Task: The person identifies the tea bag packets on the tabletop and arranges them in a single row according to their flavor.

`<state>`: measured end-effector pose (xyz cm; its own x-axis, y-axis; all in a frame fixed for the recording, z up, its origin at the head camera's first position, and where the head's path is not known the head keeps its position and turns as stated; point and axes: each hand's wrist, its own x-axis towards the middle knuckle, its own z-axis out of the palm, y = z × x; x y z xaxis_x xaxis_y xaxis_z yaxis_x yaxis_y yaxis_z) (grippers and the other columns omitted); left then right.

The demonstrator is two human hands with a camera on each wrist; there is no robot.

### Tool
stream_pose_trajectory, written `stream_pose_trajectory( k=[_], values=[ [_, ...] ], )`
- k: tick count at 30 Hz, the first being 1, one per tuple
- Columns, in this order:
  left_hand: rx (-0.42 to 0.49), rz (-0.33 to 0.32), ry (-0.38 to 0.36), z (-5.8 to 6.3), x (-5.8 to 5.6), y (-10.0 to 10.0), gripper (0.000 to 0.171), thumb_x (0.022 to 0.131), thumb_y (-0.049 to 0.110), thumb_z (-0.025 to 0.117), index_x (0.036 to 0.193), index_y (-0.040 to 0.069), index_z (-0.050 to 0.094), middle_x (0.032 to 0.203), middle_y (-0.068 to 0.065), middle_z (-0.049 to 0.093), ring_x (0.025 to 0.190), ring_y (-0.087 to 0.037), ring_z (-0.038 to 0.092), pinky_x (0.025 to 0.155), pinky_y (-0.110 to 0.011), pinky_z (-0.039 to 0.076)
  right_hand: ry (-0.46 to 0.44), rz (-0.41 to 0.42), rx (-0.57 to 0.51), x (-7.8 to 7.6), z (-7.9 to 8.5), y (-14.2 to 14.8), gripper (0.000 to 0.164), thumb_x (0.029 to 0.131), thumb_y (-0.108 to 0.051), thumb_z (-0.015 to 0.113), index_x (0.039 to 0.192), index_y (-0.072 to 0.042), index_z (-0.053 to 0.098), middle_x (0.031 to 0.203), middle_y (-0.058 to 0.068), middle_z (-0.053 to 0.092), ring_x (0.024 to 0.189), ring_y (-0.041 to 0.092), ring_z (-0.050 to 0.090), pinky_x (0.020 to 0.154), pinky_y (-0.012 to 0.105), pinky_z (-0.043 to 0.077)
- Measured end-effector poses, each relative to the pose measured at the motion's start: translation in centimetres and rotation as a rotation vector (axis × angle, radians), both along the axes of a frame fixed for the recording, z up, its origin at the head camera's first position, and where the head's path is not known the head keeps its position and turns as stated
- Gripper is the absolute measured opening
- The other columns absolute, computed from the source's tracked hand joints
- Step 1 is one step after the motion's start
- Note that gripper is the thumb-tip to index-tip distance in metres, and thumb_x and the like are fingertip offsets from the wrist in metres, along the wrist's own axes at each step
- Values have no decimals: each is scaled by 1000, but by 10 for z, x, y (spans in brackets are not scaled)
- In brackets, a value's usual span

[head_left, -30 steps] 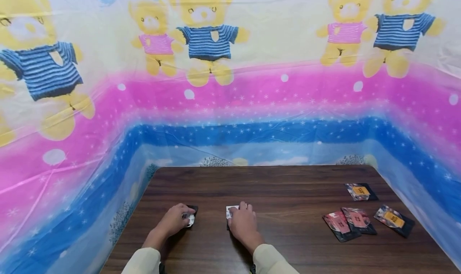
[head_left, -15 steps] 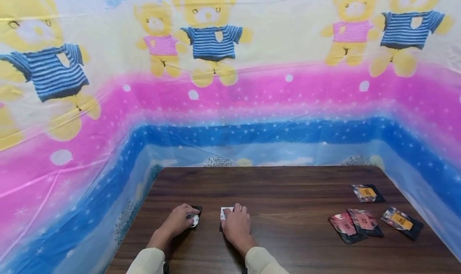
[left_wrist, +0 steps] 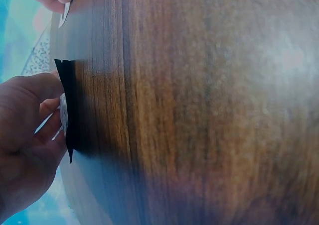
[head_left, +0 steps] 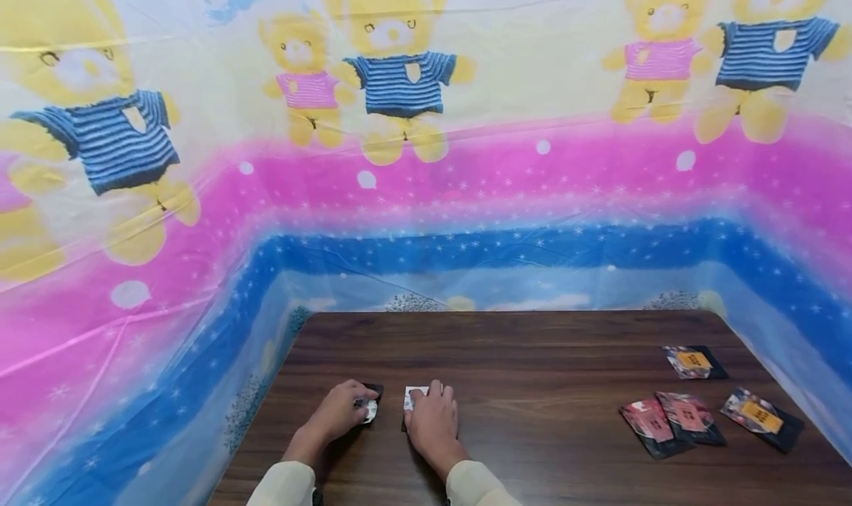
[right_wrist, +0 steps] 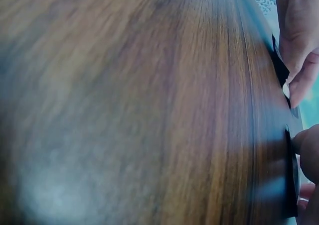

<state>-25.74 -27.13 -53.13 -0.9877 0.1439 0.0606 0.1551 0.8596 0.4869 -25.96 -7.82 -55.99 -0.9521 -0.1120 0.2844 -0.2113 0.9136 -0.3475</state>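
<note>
My left hand (head_left: pixel 341 410) grips a small black-and-white sachet (head_left: pixel 370 411) on the brown table, thumb and fingers at its edges. In the left wrist view its dark side (left_wrist: pixel 71 105) shows beyond the fingers. Just to the right, my right hand (head_left: pixel 433 421) holds a second sachet (head_left: pixel 416 396), white at its visible top, with the thumb on its left part. The palm and fingers cover most of this one. A narrow gap of table separates the two sachets. In the right wrist view the second sachet's black edge (right_wrist: pixel 290 180) lies low along the tabletop.
On the table's right side lie two overlapping red-labelled sachets (head_left: pixel 652 421) (head_left: pixel 688 416). An orange-labelled sachet (head_left: pixel 762 419) is beside them, and another orange-labelled sachet (head_left: pixel 694 362) lies farther back. A bear-printed cloth (head_left: pixel 506 262) surrounds the wooden table (head_left: pixel 532 343).
My right hand has slid left over the table with its sachet, narrowing the gap to the left one. My left hand stays about in place. The head view has shifted slightly.
</note>
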Motion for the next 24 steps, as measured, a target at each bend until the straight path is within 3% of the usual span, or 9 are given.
stream_pose_trajectory(
  k=[6, 12, 18, 24],
  values=[
    [-3, 9, -39, 0, -1, 1, 32, 86, 3, 75, 116, 13, 77, 113, -8, 68, 112, -32, 64, 98, -54, 51, -52, -5, 10, -2, 1, -2, 35, 85, -36, 78, 115, -18, 76, 101, 11, 55, 90, 28, 47, 74, 39, 44],
    [10, 14, -39, 0, -2, -1, 32, 86, 1, 74, 115, 13, 77, 113, -9, 67, 111, -31, 64, 98, -54, 51, -12, 37, 22, -2, 6, 2, 31, 84, -36, 78, 108, -18, 78, 98, 11, 59, 89, 29, 50, 72, 42, 46],
    [13, 41, -52, -1, 0, 1, 32, 87, 2, 73, 116, 14, 77, 113, -8, 67, 109, -29, 64, 96, -52, 53, -41, 78, -3, -2, 14, 13, 31, 87, -37, 75, 109, -15, 78, 101, 10, 62, 88, 26, 52, 73, 41, 47],
    [25, 68, -60, 1, 3, 3, 31, 90, 2, 71, 118, 15, 76, 118, -9, 66, 115, -31, 62, 97, -53, 52, 33, 108, -71, -8, 18, 38, 32, 86, -33, 75, 112, -15, 78, 104, 9, 67, 92, 25, 57, 75, 42, 49]
  ],
)
